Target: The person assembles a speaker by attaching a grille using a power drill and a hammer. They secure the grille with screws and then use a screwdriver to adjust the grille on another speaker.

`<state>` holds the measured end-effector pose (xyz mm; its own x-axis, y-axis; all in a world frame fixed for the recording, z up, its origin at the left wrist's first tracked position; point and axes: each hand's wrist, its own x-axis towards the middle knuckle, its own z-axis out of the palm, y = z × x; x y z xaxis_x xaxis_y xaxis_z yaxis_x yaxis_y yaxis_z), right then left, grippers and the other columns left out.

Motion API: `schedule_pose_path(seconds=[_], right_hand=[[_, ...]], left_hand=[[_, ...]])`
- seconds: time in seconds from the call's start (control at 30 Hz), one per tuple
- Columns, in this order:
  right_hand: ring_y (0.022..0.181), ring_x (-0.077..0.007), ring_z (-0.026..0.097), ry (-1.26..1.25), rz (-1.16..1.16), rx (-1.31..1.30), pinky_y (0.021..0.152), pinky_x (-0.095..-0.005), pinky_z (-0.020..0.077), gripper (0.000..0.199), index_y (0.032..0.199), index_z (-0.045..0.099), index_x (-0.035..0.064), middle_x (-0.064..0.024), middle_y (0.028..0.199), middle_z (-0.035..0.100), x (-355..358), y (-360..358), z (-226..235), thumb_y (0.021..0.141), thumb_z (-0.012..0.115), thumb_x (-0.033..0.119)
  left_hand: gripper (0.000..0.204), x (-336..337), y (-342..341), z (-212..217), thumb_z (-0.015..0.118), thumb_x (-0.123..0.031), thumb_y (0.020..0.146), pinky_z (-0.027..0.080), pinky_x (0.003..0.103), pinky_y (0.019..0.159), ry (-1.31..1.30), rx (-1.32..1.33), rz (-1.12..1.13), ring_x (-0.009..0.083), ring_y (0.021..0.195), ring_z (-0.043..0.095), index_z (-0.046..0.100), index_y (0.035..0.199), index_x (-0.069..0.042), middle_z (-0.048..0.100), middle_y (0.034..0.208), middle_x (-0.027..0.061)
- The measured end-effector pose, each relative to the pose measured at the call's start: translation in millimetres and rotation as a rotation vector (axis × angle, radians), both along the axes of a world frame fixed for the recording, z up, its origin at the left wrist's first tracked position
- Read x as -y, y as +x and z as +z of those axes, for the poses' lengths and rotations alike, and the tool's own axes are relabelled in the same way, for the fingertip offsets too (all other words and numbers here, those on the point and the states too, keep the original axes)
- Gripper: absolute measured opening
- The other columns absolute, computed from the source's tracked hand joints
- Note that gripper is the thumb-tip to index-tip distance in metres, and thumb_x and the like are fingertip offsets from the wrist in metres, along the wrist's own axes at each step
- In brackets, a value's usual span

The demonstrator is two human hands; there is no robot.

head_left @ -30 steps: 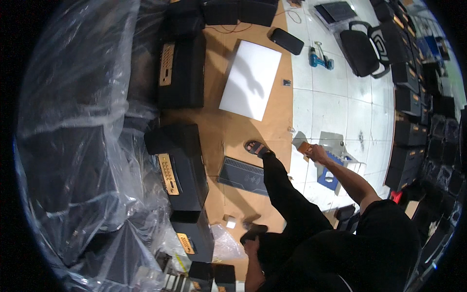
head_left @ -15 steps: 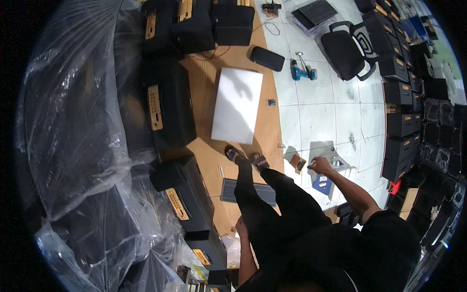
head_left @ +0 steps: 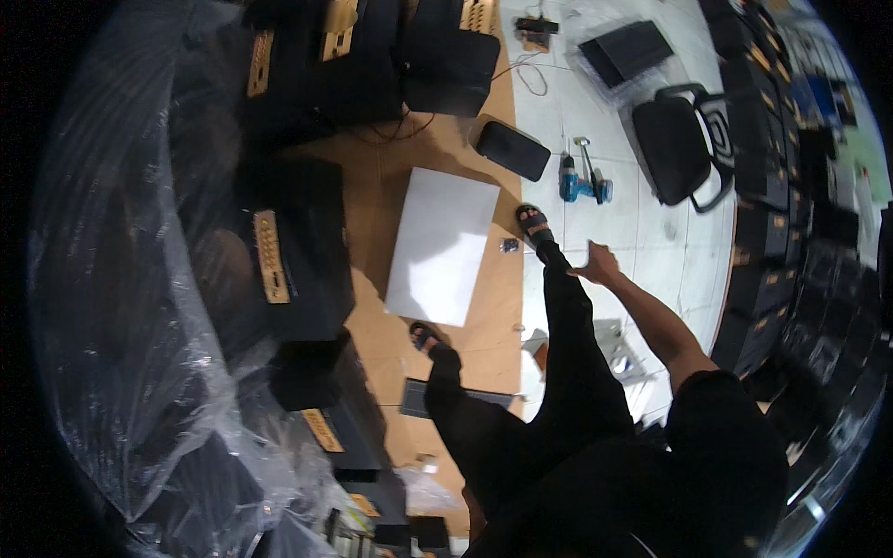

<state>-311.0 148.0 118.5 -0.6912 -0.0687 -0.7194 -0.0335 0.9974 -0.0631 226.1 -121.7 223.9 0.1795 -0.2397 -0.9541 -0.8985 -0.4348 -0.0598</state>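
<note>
The teal-and-black cordless drill lies near twelve o'clock from the right hand, which is loosely spread and empty. The left hand is mostly hidden; its grip I cannot tell. At nine o'clock lies the white rectangular board. Positioning seems in hand; grasping anything calls for bending.

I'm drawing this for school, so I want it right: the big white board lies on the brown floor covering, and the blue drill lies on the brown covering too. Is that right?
Not quite: the blue drill lies on the white tiles, as the head view shows. The white board does lie on the brown floor covering.
</note>
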Motion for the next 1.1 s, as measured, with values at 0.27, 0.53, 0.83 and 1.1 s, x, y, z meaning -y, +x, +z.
schedule_pose_path(seconds=[0.27, 0.53, 0.83, 1.1], right_hand=[[0.138, -0.0473, 0.018, 0.025, 0.371, -0.089, 0.107, -0.0609, 0.0251, 0.143, 0.148, 0.002, -0.0003, -0.0312, 0.148, 0.022, 29.7, -181.8, -279.4, 0.049, 0.076, 0.071], [0.127, -0.0549, 0.030, 0.020, 0.576, -0.328, 0.095, -0.0665, 0.0355, 0.143, 0.149, 0.000, 0.0069, -0.0361, 0.143, 0.020, 96.2, -250.7, -399.4, 0.047, 0.081, 0.067], [0.126, -0.0429, 0.042, 0.168, 0.640, 0.228, 0.107, -0.0532, 0.0290, 0.125, 0.148, 0.011, 0.0013, -0.0290, 0.134, 0.044, 56.6, -247.7, -224.0, 0.056, 0.074, 0.058], [0.130, -0.0447, 0.036, 0.471, 1.198, 0.221, 0.110, -0.0531, 0.0242, 0.138, 0.149, -0.003, 0.0031, -0.0310, 0.141, 0.034, 39.7, -185.5, -2.4, 0.053, 0.075, 0.065]], left_hand=[[0.034, -41.9, -257.6, -167.7, 0.057, -0.032, 0.088, 0.045, 0.031, 0.061, -0.177, -0.148, -0.076, 0.0178, 0.068, 0.057, 0.061, 0.112, -0.008, 0.065, 0.085, 0.0064], [0.034, -35.5, -379.4, -309.7, 0.057, -0.031, 0.087, 0.045, 0.032, 0.061, -0.363, -0.284, 0.178, 0.0183, 0.068, 0.057, 0.061, 0.111, -0.008, 0.065, 0.084, 0.0068], [0.034, -164.8, -247.0, -119.2, 0.058, -0.031, 0.087, 0.045, 0.032, 0.062, -0.323, -0.067, 0.331, 0.0188, 0.068, 0.058, 0.061, 0.110, -0.007, 0.065, 0.084, 0.0072], [0.033, -357.6, -145.0, 23.4, 0.058, -0.031, 0.087, 0.045, 0.033, 0.062, -0.165, 0.032, 0.784, 0.0193, 0.068, 0.058, 0.062, 0.109, -0.007, 0.065, 0.083, 0.0076]])
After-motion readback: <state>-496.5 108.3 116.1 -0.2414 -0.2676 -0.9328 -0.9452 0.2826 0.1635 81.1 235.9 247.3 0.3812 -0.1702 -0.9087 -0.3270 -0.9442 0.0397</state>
